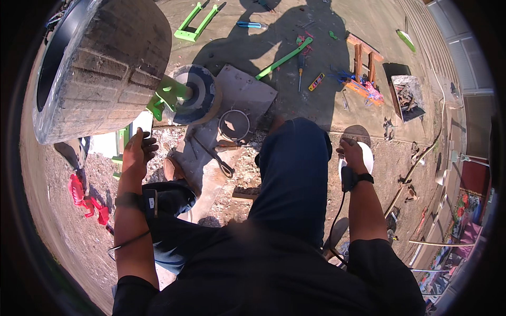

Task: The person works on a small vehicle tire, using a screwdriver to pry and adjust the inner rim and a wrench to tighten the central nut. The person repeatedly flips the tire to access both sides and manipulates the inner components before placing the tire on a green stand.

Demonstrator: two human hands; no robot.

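My left hand (138, 151) hangs below a large, worn grey drum-like piece (113, 68) at the upper left; its fingers are partly spread and I see nothing in them. A green bracket (167, 95) sits between this piece and a round dark flanged part (203, 97) on the ground. Over by my right knee, my right hand (354, 152) is loosely bent with no object visible in it. It is beside a white rounded thing (365, 158), which it partly hides. A metal ring (234, 125) lies at the lower edge of a flat metal plate (247, 92).
Ahead lie a green bar (284, 59), a screwdriver (301, 73), a yellow-and-red tool (317, 82) and a green U-shaped frame (195, 23). An orange frame (365, 55) and a scrap-filled metal box (407, 97) are at right. A red object (84, 197) lies at left.
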